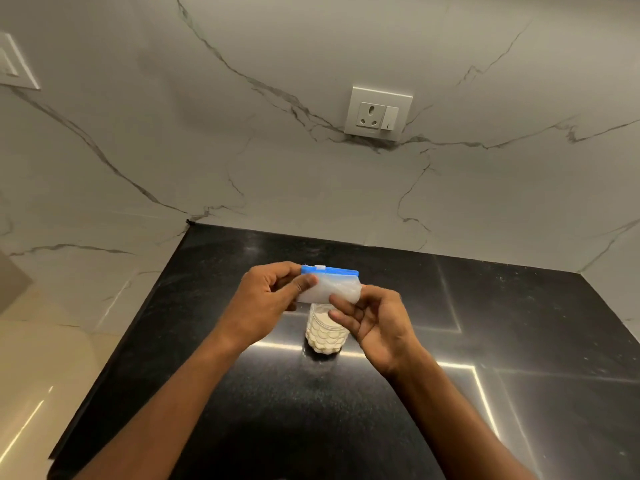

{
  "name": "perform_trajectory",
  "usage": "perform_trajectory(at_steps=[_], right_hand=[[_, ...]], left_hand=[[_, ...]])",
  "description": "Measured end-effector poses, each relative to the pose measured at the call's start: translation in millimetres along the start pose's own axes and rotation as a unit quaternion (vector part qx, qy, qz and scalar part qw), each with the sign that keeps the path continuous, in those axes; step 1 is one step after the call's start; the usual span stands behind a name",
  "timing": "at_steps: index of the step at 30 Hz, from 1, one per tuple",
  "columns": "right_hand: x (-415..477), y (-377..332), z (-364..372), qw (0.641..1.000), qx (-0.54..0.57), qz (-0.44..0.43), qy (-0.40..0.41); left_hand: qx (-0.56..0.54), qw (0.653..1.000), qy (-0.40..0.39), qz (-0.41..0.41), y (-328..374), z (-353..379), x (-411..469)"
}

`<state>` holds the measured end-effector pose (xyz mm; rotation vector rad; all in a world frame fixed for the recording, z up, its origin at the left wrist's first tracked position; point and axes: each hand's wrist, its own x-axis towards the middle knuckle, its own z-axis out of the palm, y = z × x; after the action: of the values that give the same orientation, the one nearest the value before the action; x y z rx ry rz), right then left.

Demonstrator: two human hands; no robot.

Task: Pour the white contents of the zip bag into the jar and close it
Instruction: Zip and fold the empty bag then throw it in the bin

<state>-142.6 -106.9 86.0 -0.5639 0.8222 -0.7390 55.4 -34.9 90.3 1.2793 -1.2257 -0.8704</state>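
Observation:
A small clear zip bag (332, 287) with a blue zip strip and a white slider along its top is held in the air above the counter. My left hand (266, 299) pinches its left end between thumb and fingers. My right hand (372, 320) grips its lower right corner. Directly below the bag stands a clear textured jar (325, 336) with white contents inside. The jar's mouth is hidden behind the bag and my fingers, and no lid is in view.
The jar stands on a glossy black stone counter (450, 393) that meets a white marble wall. A wall socket with a switch (379, 114) sits above. The counter's left edge (131, 327) drops to a beige floor.

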Motion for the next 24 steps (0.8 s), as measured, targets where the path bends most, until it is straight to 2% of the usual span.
perform_trajectory(at_steps=[2,4,6,10,15,17,20,22,24], right_hand=[[-1.9,0.0,-8.3,0.994,-0.077,-0.046,-0.059],[-3.8,2.4,-12.4,0.963,-0.228,-0.103,-0.103],[-4.0,7.3,-9.5,0.939,-0.301,-0.121,-0.115],[-5.0,20.8,4.8,0.952,-0.247,-0.148,-0.106],[-1.4,53.1,26.5,0.962,-0.226,-0.126,-0.088],[-1.4,68.3,36.5,0.948,-0.262,-0.153,-0.101],[-3.6,92.2,52.1,0.902,-0.358,-0.212,-0.114],[-5.5,108.6,63.3,0.877,-0.408,-0.223,-0.119],[-8.7,128.5,78.0,0.877,-0.417,-0.197,-0.133]], left_hand=[[-0.028,0.998,0.052,-0.001,-3.6,0.1,-3.3],[-0.038,0.996,0.075,-0.008,-8.9,0.4,-8.0],[-0.025,0.997,0.076,-0.021,-11.6,3.8,-15.3],[-0.002,0.993,0.111,-0.034,-11.7,9.2,-31.1],[0.09,0.975,0.203,-0.023,-12.2,4.1,-61.9],[0.124,0.963,0.239,-0.032,-18.3,-1.5,-76.1],[0.16,0.946,0.279,-0.041,-27.2,-18.4,-99.6],[0.161,0.941,0.292,-0.058,-30.9,-41.8,-117.5],[0.156,0.939,0.295,-0.079,-36.8,-74.9,-139.7]])
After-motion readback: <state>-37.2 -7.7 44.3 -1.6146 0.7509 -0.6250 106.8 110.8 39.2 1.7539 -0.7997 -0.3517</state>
